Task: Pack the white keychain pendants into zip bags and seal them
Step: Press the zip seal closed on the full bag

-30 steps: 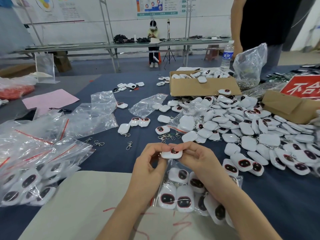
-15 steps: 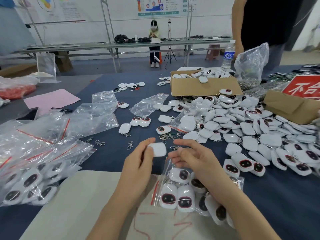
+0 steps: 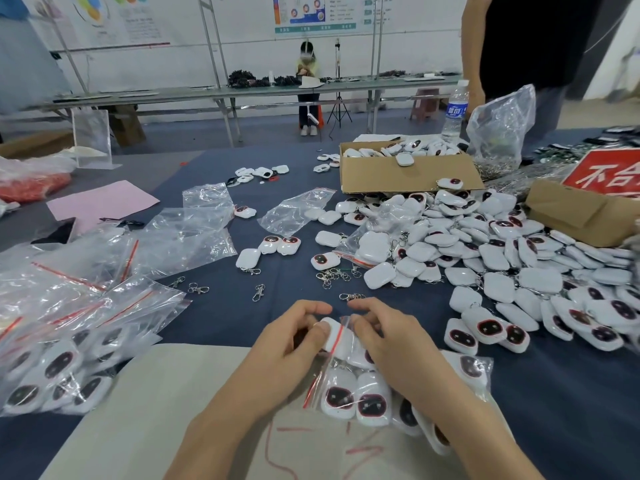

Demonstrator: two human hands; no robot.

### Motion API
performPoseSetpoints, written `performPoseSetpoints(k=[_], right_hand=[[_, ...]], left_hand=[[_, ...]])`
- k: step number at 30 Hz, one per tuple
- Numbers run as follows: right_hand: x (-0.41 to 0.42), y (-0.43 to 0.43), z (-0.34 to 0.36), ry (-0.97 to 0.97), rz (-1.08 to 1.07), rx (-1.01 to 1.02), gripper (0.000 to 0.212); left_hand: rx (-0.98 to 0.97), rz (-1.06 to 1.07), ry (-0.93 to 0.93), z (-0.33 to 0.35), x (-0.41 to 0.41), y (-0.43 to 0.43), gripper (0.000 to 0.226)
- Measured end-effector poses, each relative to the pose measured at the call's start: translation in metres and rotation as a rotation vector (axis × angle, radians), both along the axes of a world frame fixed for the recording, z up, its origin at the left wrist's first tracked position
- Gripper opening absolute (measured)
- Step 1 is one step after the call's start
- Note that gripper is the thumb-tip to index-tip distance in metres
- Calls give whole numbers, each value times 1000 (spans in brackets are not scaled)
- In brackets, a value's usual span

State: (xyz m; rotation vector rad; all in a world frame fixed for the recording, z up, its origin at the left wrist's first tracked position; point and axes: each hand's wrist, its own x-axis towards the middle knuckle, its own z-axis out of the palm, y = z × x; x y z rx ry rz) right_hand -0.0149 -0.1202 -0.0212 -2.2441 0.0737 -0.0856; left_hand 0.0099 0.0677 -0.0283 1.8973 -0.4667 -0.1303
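Your left hand is feeding a white keychain pendant into the zip bag.
You are pinching the pendant between thumb and fingers. It is sitting just right of that hand, against the red zip strip. Your right hand is gripping the bag's lip from the other side, fingers curled. The bag is lying on the beige sheet by the table's near edge, running from its mouth toward you and rightward, so the push is probably going along that line.
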Motion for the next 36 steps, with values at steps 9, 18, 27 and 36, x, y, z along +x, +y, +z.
performPoseSetpoints(k=[9, 18, 27, 36], right_hand=[[4, -8, 2, -64, 3, 238, 25], [4, -12, 8, 22, 88, 95, 31], [0, -19, 11, 61, 90, 80, 28], [-12, -18, 47, -245, -121, 127, 31]], left_hand=[[-12, -89, 50, 13, 5, 13, 18], [-197, -194, 128, 10, -1, 4, 18], [-34, -123, 34, 11, -13, -12, 35], [-399, -153, 77, 33, -34, -24, 55]])
